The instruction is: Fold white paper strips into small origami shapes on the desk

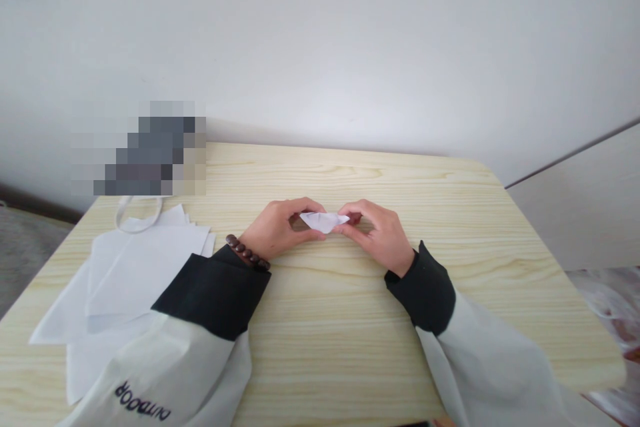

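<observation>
A small folded piece of white paper (325,221), wide at the top and narrowing below, is held up between my two hands over the middle of the table. My left hand (280,230) pinches its left end between thumb and fingers; a dark beaded bracelet (247,253) circles that wrist. At the right end, the thumb and fingertips of my right hand (377,233) are closed on the same paper. The fingers partly cover both ends, and the paper's underside is hidden.
Several loose white paper sheets (145,267) overlap at the left of the light wooden table (320,360), partly under my left sleeve. A white loop (119,217) lies at their far edge, by a dark pixelated object (155,153). A white wall (340,47) rises behind the table.
</observation>
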`<state>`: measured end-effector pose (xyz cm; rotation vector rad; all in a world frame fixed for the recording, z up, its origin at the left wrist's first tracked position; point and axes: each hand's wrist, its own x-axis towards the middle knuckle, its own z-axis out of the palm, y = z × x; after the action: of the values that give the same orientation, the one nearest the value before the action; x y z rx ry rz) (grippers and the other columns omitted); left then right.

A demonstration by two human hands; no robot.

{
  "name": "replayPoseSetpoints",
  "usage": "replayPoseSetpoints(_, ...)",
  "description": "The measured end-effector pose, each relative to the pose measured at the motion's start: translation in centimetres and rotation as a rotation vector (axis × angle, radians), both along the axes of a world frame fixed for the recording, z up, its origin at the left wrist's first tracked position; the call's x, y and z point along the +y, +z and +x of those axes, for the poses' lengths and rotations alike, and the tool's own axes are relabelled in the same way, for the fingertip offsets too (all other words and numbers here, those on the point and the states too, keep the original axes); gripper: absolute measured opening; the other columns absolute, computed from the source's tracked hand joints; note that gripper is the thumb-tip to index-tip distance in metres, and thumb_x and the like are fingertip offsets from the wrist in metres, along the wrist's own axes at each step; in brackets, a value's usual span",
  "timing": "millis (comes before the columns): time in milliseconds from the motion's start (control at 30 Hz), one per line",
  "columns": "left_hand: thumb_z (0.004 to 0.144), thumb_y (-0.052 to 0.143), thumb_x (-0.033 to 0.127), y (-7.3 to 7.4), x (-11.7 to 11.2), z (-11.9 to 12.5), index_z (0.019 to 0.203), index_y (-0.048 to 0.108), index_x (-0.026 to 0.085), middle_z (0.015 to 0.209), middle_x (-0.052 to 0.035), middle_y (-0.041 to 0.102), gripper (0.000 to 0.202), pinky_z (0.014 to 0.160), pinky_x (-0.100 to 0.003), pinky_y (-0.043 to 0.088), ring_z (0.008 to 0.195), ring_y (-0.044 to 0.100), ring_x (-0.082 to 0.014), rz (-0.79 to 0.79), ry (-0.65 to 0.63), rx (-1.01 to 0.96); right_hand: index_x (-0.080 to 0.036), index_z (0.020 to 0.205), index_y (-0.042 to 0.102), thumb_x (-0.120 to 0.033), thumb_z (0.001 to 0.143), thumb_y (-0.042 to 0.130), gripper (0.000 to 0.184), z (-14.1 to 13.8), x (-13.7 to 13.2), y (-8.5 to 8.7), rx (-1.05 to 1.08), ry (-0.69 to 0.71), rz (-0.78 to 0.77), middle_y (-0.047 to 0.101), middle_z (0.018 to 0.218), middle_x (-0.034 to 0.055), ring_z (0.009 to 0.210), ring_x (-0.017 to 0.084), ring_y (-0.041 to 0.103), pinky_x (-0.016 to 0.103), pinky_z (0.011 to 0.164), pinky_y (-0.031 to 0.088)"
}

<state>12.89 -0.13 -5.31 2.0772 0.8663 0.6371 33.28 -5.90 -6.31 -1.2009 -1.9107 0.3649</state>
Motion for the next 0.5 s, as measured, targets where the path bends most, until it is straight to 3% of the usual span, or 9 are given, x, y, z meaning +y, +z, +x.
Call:
replayPoseSetpoints(233, 0.066, 0.071, 0.044, 0.1, 0.0, 0.0, 0.081, 0.068, 0.016, 0.071, -0.0009, 0.068, 0.032, 0.059, -0.023, 0.044, 0.063, 0.059, -0.0142, -0.019, 0.066, 0.017, -0.021, 0.098, 0.056, -0.028, 0.083, 0.061, 0.018, 0.6, 0.1, 0.1, -0.065, 0.130, 0.042, 0.063, 0.084, 0.0008, 0.069, 0.011, 0.060, 0.023, 0.068, 0.048)
replayPoseSetpoints(433, 0.066, 0.074, 0.036, -0.2, 0.2, -0.1, 0.097, 0.065, 0.018, 0.092, -0.0029, 0.070, 0.037, 0.072, -0.025, 0.047, 0.081, 0.064, -0.0169, -0.038, 0.037, -0.108, -0.020, 0.086, 0.055, -0.028, 0.087, 0.055, 0.008, 1.4, 0.3, 0.2, -0.109, 0.168, 0.035, 0.061, 0.080, 0.0020, 0.072, 0.012, 0.057, 0.024, 0.068, 0.046)
replayPoseSetpoints(500, 0.067, 0.074, 0.034, -0.3, 0.2, -0.2, 0.094, 0.064, 0.018, 0.087, -0.0025, 0.070, 0.033, 0.071, -0.025, 0.048, 0.077, 0.064, -0.0157, -0.040, 0.045, -0.136, -0.020, 0.085, 0.055, -0.028, 0.087, 0.055, 0.008, 1.6, 0.3, 0.3, -0.103, 0.161, 0.027, 0.062, 0.080, 0.0024, 0.072, 0.012, 0.057, 0.024, 0.068, 0.045)
